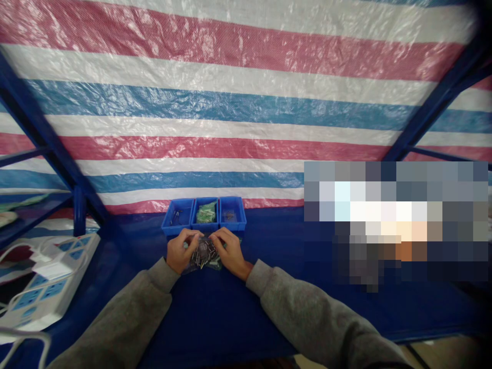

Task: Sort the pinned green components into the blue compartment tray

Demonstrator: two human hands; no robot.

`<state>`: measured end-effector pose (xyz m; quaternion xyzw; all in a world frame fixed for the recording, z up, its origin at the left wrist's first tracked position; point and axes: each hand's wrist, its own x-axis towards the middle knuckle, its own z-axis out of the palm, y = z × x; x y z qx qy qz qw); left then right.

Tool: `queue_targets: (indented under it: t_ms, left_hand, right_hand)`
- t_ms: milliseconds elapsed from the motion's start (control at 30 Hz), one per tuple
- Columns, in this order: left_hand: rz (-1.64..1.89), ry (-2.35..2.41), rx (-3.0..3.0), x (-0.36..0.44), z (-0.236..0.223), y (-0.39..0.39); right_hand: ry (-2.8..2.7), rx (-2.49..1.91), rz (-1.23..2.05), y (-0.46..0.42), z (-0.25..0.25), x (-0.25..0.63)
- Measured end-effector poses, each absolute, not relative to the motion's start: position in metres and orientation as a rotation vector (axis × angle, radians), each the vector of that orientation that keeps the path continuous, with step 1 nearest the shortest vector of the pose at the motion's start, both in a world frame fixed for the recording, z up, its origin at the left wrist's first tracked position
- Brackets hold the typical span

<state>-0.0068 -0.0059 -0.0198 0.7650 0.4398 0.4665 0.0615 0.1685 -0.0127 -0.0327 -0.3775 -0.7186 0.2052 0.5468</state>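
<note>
A clear plastic bag of small metal pins (203, 254) lies on the dark blue work surface (215, 328), just in front of the bins. My left hand (182, 250) and my right hand (228, 252) sit on either side of its top, with the fingertips of both pinching the plastic. A row of 3 blue plastic bins stands directly beyond my hands. The left bin (177, 215) holds a few small metal parts, the middle bin (205, 214) holds a green bag, and the right bin (232, 213) holds small dark parts.
A white power strip (49, 282) with blue sockets and plugged-in cables lies at the lower left. Blue metal shelf posts (46, 128) rise on the left, with a striped tarpaulin (230, 118) behind the bench. A pixelated patch (395, 220) hides the right side.
</note>
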Motion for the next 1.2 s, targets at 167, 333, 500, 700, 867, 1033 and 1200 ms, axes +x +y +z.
queue_targets:
  t_ms: [167, 333, 500, 700, 867, 1033, 1200]
  left_hand:
    - [1.482, 1.318, 2.377, -0.005, -0.017, -0.006]
    - [1.453, 1.208, 2.486, -0.005, -0.013, -0.006]
    - [1.490, 1.067, 2.551, -0.005, -0.010, -0.006]
    - [1.411, 1.120, 2.538, -0.009, -0.018, -0.002]
    - [1.378, 1.272, 2.417, -0.008, -0.019, -0.003]
    - [1.340, 1.231, 2.339, -0.007, -0.020, -0.003]
    - [1.304, 1.225, 2.359, -0.007, -0.021, -0.004]
  right_hand:
    - [-1.702, -0.898, 0.489, -0.013, -0.032, 0.169]
    - [-1.696, -0.904, 0.485, -0.014, -0.032, 0.169]
    - [-1.688, -0.903, 0.483, -0.013, -0.033, 0.169]
    - [-1.685, -0.907, 0.478, -0.013, -0.033, 0.169]
    - [-1.703, -0.892, 0.482, -0.013, -0.035, 0.169]
    - [-1.726, -0.841, 0.504, -0.013, -0.037, 0.168]
    - [-1.728, -0.828, 0.506, -0.015, -0.035, 0.168]
